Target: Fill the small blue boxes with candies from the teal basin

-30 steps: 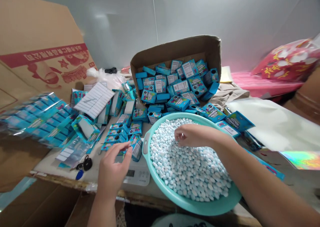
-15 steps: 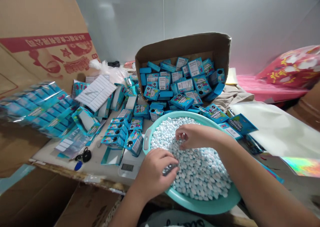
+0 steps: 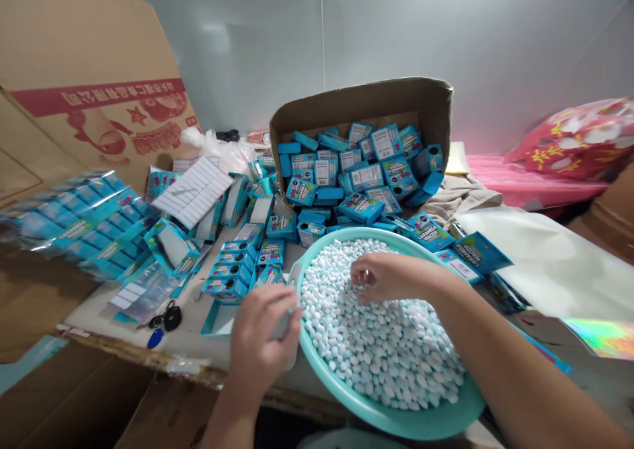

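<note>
A turquoise basin (image 3: 317, 363) is filled with small white and pale blue candies (image 3: 391, 363). My right hand (image 3: 381, 277) reaches into it from the right, fingers curled down among the candies and closed on some of them. Left of the basin rim, my left hand (image 3: 262, 330) hovers over the scale (image 3: 291, 356), most of which it hides. Its thumb and fingers are curled round something greyish that I cannot make out. Beside that hand stand small blue printed candy boxes (image 3: 230, 271) with round black openings, and an open blue tray box (image 3: 218, 320).
Behind the basin, a tipped carton (image 3: 361, 99) spills many blue boxes. At left are film-wrapped box packs (image 3: 94, 224), a white-lined sheet (image 3: 192, 191) and keys (image 3: 171, 317). Flat blue packaging (image 3: 478, 254) and a white sheet (image 3: 539, 251) lie right. A large carton (image 3: 99, 59) stands left.
My left hand has moved left, out of the basin to above the scale, whose display is now covered. My right hand stays among the candies. The view has shifted slightly.
</note>
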The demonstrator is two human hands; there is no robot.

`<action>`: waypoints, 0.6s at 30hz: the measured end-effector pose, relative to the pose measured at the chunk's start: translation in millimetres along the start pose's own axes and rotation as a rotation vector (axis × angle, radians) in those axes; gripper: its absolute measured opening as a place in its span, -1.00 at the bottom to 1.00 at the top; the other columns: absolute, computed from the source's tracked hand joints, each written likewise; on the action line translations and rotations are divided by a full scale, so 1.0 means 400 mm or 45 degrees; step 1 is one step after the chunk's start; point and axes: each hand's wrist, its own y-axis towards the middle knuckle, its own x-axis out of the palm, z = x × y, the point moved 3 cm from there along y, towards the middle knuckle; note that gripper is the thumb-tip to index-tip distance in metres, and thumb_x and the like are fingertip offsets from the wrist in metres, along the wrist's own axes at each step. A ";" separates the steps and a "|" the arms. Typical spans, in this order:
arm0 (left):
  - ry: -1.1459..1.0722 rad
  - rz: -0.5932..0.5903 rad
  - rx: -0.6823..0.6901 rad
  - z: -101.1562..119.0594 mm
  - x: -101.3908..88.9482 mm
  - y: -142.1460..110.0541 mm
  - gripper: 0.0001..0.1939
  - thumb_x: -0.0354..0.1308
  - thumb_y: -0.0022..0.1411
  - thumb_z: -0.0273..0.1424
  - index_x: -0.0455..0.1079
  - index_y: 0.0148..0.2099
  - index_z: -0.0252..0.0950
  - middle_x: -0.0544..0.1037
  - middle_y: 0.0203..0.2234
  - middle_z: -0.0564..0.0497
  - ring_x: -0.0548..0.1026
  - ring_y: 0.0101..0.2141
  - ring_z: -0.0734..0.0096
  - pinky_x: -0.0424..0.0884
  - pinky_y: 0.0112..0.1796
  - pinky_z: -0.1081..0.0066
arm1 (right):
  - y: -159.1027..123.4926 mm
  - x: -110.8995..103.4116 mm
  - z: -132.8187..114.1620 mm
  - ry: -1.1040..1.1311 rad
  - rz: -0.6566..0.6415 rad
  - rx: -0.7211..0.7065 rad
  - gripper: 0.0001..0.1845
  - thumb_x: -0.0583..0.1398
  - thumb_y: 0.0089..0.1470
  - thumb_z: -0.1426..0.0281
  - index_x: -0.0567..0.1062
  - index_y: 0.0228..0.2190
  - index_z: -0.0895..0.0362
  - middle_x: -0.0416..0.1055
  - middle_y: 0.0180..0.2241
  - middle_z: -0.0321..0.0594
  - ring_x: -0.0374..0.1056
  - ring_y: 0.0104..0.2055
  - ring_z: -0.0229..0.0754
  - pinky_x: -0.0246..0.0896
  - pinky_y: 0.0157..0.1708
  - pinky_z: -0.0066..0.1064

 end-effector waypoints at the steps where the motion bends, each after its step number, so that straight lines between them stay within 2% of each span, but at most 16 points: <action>1: 0.158 0.066 -0.135 -0.036 -0.016 -0.005 -0.50 0.33 0.24 -0.40 0.36 0.21 -0.21 0.51 0.09 -0.18 0.43 0.16 0.08 0.35 0.19 0.06 | -0.002 -0.001 -0.003 0.002 -0.005 0.001 -0.73 0.43 0.01 0.29 0.59 -0.21 0.04 0.51 -0.24 -0.32 0.41 -0.26 -0.13 0.15 -0.37 -0.39; 2: 0.290 0.080 -0.298 -0.073 -0.027 -0.013 -0.34 0.37 0.21 -0.28 0.28 0.30 -0.26 0.42 0.20 -0.28 0.35 0.24 -0.07 0.30 0.23 -0.04 | -0.003 -0.003 -0.007 0.000 -0.009 0.003 -0.73 0.43 0.01 0.29 0.59 -0.21 0.04 0.51 -0.24 -0.32 0.41 -0.25 -0.13 0.15 -0.37 -0.39; 4: 0.378 -0.083 -0.661 -0.141 -0.031 -0.039 -0.17 0.34 0.18 -0.08 0.20 0.38 -0.30 0.33 0.29 -0.35 0.30 0.28 -0.21 0.31 0.21 -0.10 | -0.007 -0.007 -0.014 -0.004 -0.012 0.020 -0.72 0.43 0.02 0.30 0.59 -0.20 0.05 0.51 -0.23 -0.31 0.41 -0.24 -0.13 0.15 -0.35 -0.39; 6: 0.249 -0.323 -0.967 -0.184 -0.024 -0.073 -0.30 0.26 0.21 0.00 0.32 0.30 -0.20 0.51 0.15 -0.22 0.49 0.13 -0.10 0.47 0.06 0.05 | -0.011 -0.010 -0.018 -0.005 -0.014 0.041 -0.72 0.43 0.03 0.31 0.59 -0.20 0.05 0.51 -0.23 -0.31 0.41 -0.23 -0.13 0.15 -0.35 -0.39; 7: 0.176 -0.385 -1.064 -0.194 -0.024 -0.088 -0.39 0.24 0.22 0.01 0.39 0.22 -0.14 0.59 0.03 -0.14 0.58 0.02 0.00 0.52 -0.03 0.15 | -0.012 -0.011 -0.019 0.000 -0.014 0.050 -0.72 0.44 0.03 0.31 0.58 -0.19 0.05 0.51 -0.23 -0.31 0.41 -0.23 -0.13 0.15 -0.35 -0.39; 8: 0.131 -0.387 -1.132 -0.199 -0.031 -0.099 -0.45 0.25 0.20 0.02 0.43 0.15 -0.11 0.64 -0.08 -0.07 0.62 -0.08 0.08 0.53 -0.10 0.23 | -0.013 -0.011 -0.019 0.008 -0.014 0.056 -0.72 0.44 0.03 0.31 0.58 -0.20 0.05 0.51 -0.23 -0.31 0.41 -0.23 -0.13 0.14 -0.36 -0.39; 12: 0.271 -0.154 -1.218 -0.201 -0.105 -0.116 -0.52 0.31 0.07 0.02 0.43 -0.03 -0.10 0.65 -0.28 0.03 0.62 -0.23 0.19 0.46 -0.20 0.34 | -0.011 -0.010 -0.013 0.014 -0.003 0.051 -0.70 0.45 0.01 0.28 0.58 -0.19 0.04 0.51 -0.24 -0.33 0.41 -0.23 -0.14 0.12 -0.39 -0.39; 14: 0.436 -0.131 -1.253 -0.207 -0.150 -0.114 -0.58 0.29 0.06 0.03 0.43 -0.13 -0.10 0.62 -0.39 0.07 0.60 -0.30 0.21 0.40 -0.26 0.37 | -0.009 -0.008 -0.009 0.000 -0.004 0.043 -0.70 0.44 0.01 0.27 0.58 -0.19 0.04 0.51 -0.24 -0.33 0.41 -0.24 -0.13 0.12 -0.39 -0.39; 16: 0.550 -0.251 -1.259 -0.219 -0.181 -0.106 -0.62 0.25 0.06 0.06 0.38 -0.30 -0.13 0.53 -0.50 0.11 0.51 -0.41 0.27 0.32 -0.34 0.39 | -0.007 -0.006 -0.008 -0.013 -0.005 0.039 -0.70 0.44 0.02 0.27 0.58 -0.19 0.04 0.51 -0.24 -0.33 0.41 -0.25 -0.13 0.13 -0.39 -0.38; 18: 0.573 -0.446 -1.209 -0.232 -0.197 -0.096 -0.58 0.20 0.06 0.08 0.26 -0.45 -0.16 0.39 -0.60 0.12 0.38 -0.50 0.33 0.24 -0.41 0.41 | -0.007 -0.006 -0.010 -0.024 -0.006 0.040 -0.71 0.43 0.03 0.28 0.58 -0.19 0.05 0.51 -0.24 -0.32 0.41 -0.25 -0.12 0.13 -0.38 -0.37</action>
